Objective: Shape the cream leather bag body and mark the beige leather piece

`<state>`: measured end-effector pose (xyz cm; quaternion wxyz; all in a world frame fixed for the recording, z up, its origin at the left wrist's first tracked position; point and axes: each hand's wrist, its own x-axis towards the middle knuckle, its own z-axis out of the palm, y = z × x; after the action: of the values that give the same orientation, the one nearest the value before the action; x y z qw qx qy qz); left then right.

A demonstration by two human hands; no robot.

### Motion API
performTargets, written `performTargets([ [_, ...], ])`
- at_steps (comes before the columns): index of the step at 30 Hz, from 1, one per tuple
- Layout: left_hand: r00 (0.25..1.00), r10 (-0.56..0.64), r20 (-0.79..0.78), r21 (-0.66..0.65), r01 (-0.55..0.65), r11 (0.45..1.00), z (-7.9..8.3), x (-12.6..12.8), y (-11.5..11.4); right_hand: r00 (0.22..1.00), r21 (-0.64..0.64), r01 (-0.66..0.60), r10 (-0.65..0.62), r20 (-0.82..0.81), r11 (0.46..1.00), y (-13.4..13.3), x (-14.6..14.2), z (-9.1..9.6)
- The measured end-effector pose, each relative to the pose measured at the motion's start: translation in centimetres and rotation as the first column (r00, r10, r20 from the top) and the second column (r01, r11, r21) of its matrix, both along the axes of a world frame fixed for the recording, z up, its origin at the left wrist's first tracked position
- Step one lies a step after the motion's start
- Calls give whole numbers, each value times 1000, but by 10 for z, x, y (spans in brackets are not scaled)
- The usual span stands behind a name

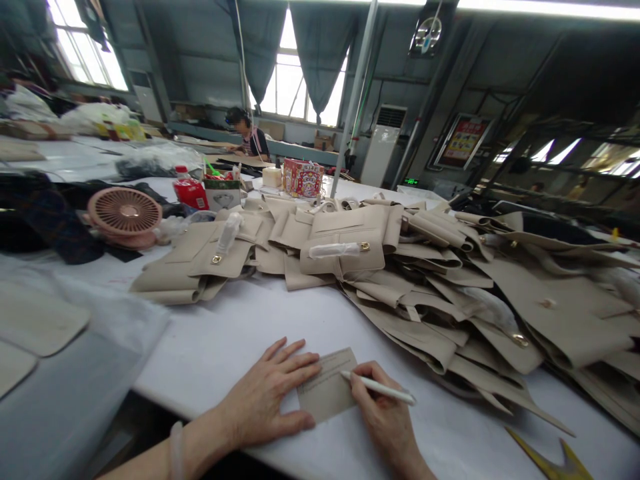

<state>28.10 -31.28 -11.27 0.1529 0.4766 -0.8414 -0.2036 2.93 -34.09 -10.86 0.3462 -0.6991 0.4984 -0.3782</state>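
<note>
A small beige rectangular card (327,399) with lines of marks across its upper part lies on the white tabletop (240,327) in front of me. My left hand (273,390) lies flat at the card's left side, fingers spread, with fingertips and thumb on its edge. In my right hand (383,417) a white pen (385,388) is gripped between thumb and fingers, its tip at the card's upper right part. Beyond both hands is a large heap of beige leather bag pieces (350,227), some with gold clasps and film-wrapped straps.
On the left are a pink fan (125,217), a red bottle (191,189) and plastic sheeting (120,333) over pale panels. A patterned box (303,178) stands behind the heap. A yellow V-shaped piece (550,457) lies at the lower right. Another person (247,137) sits at the back.
</note>
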Motion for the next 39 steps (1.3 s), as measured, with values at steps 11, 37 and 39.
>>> performTargets([
  [11,1000,2,-5,-1,-2,1000,1,0,0,1000,-12,-15,15,0,1000,-1,1,-1],
  [37,1000,-7,-1,-28,7,1000,-2,0,-1,1000,-64,6,-8,-20,998,0,0,-2],
  [39,1000,-7,-4,-37,7,999,-3,0,-1,1000,-65,6,-7,-24,998,-1,0,-2],
])
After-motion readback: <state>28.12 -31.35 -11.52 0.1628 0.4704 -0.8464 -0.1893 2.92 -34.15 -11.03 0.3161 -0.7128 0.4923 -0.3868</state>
